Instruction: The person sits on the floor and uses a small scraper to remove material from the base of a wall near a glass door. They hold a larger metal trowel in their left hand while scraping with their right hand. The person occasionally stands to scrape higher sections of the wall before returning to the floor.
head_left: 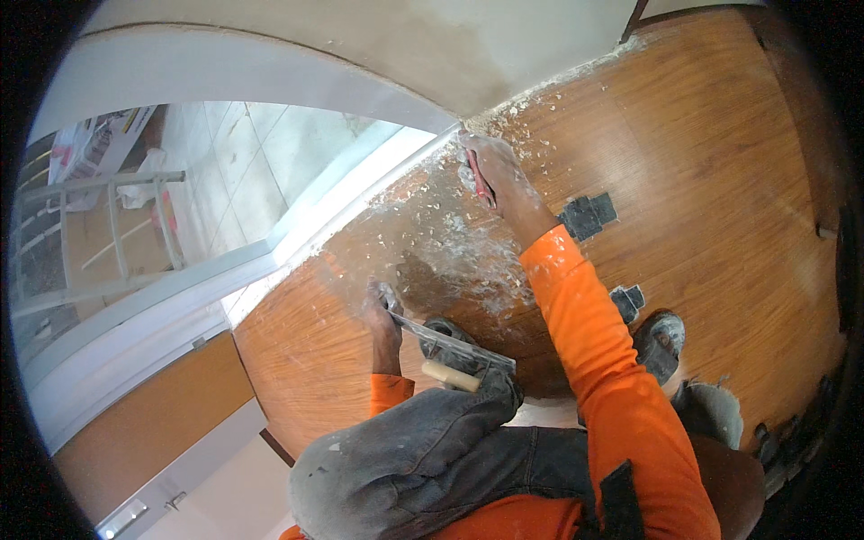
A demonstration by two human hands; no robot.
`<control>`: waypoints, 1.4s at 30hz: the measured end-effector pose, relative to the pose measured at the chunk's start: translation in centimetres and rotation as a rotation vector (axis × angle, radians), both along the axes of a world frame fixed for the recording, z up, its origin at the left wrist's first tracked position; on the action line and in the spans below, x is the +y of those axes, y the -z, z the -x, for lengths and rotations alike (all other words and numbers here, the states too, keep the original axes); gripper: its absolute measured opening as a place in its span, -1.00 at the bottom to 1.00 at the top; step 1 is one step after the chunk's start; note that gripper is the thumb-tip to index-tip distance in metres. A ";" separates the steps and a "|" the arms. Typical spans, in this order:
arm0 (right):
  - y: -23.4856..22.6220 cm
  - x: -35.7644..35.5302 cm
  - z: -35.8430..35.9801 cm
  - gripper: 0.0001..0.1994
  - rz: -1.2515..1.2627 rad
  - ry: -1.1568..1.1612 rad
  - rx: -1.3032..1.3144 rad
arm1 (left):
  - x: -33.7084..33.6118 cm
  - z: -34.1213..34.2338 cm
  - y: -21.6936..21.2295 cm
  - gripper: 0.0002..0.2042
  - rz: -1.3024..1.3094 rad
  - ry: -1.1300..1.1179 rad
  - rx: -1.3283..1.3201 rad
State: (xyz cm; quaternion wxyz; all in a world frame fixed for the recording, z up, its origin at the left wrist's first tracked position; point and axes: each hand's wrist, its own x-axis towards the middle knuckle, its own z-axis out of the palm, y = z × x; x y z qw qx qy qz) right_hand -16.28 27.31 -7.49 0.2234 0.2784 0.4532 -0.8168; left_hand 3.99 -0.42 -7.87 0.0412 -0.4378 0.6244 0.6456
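Observation:
My right hand (502, 169), coated in white dust, is closed around a tool with a red handle (480, 180). It is down by the corner where the door frame meets the wall; the tool's working end is hidden. My left hand (384, 313) grips one end of a plastering trowel (454, 346) with a flat metal blade and a pale wooden handle. The trowel is held in front of my bent knee and shoe. White crumbs and smeared plaster (481, 261) cover the wood-look floor between my hands and along the wall's base.
To the left, a white door frame (337, 193) borders a tiled area with a white metal rack (112, 229) and boxes. Dark flat pieces (588, 216) lie on the floor right of my right arm. The wall (432, 54) ahead has a damp-looking brown patch.

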 end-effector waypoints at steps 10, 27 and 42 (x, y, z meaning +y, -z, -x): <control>-3.3 0.9 0.1 -0.67 0.010 -0.061 -0.002 | -1.3 -1.0 1.3 -0.59 -0.062 -0.043 0.017; 2.0 -0.1 -0.2 -0.73 -0.009 -0.038 -0.034 | -1.4 -0.6 0.9 -0.60 -0.066 -0.043 0.007; 5.7 -1.0 -0.3 -0.71 -0.158 -0.104 0.198 | -3.9 -3.0 2.4 -0.60 -0.073 0.048 0.096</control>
